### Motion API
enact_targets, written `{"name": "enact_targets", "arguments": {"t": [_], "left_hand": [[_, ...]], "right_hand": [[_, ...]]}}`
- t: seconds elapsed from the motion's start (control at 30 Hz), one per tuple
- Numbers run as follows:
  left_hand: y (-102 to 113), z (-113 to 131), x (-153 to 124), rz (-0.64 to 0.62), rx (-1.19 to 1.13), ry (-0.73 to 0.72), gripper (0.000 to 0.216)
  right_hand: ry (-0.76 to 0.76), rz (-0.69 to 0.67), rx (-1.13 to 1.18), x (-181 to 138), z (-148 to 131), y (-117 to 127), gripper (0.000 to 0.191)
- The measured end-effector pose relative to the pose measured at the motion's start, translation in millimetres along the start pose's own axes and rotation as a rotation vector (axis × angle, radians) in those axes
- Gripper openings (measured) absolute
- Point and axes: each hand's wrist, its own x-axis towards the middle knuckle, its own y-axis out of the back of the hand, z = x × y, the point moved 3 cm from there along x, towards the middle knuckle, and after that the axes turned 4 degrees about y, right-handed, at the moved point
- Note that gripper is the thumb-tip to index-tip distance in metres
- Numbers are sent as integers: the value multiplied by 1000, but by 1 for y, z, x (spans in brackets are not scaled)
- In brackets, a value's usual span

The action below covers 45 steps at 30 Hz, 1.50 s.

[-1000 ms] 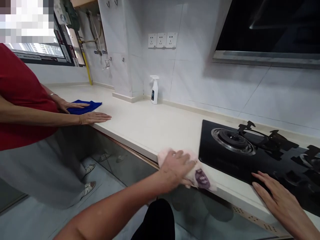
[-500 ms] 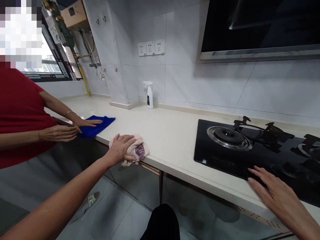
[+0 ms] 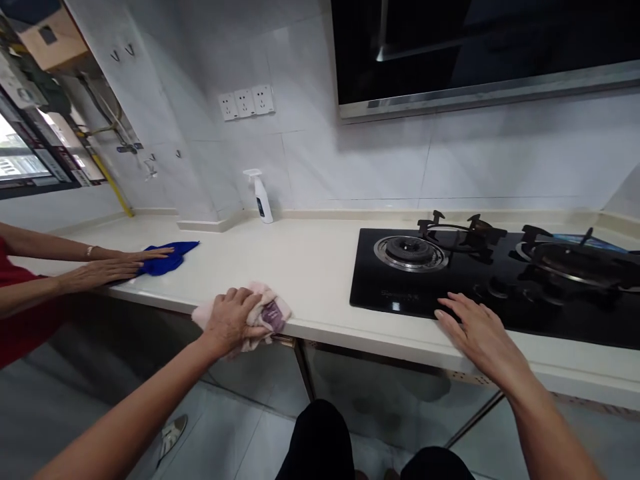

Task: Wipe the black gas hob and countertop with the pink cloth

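Under my left hand (image 3: 233, 319) is a pale pink cloth (image 3: 265, 303) with a purple patch, bunched at the front edge of the white countertop (image 3: 315, 267). My fingers curl over it, and part of the cloth hangs past the edge. My right hand (image 3: 475, 330) holds nothing. Its fingers are spread and rest at the front rim of the black gas cooktop (image 3: 415, 293). A round burner (image 3: 410, 250) lies beyond my right fingertips, and a loose pan support (image 3: 463, 233) sits on the glass behind it.
At the left, a co-worker's hands (image 3: 107, 267) press a blue cloth (image 3: 167, 259) on the counter. A white spray bottle (image 3: 263, 200) stands by the wall. The range hood (image 3: 450, 60) hangs above the cooktop. An open cabinet door (image 3: 260, 373) is below my left hand.
My view has turned to the right, showing more of the cooktop. My left hand stays on the pink cloth. The co-worker's second hand now lies on or beside the blue cloth.
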Motion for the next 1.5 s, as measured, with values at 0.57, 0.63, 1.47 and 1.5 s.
{"name": "enact_targets", "arguments": {"t": [0.57, 0.63, 1.47, 1.5], "left_hand": [[44, 302, 15, 116, -231, -417, 83], [49, 317, 16, 110, -242, -450, 79], [7, 103, 58, 305, -671, 3, 27], [0, 100, 62, 302, -637, 30, 26]], "right_hand": [[-22, 29, 13, 2, -2, 0, 59], [-32, 32, 42, 2, -1, 0, 59], [334, -11, -301, 13, -208, -32, 73], [361, -18, -300, 13, -207, -31, 67]]}}
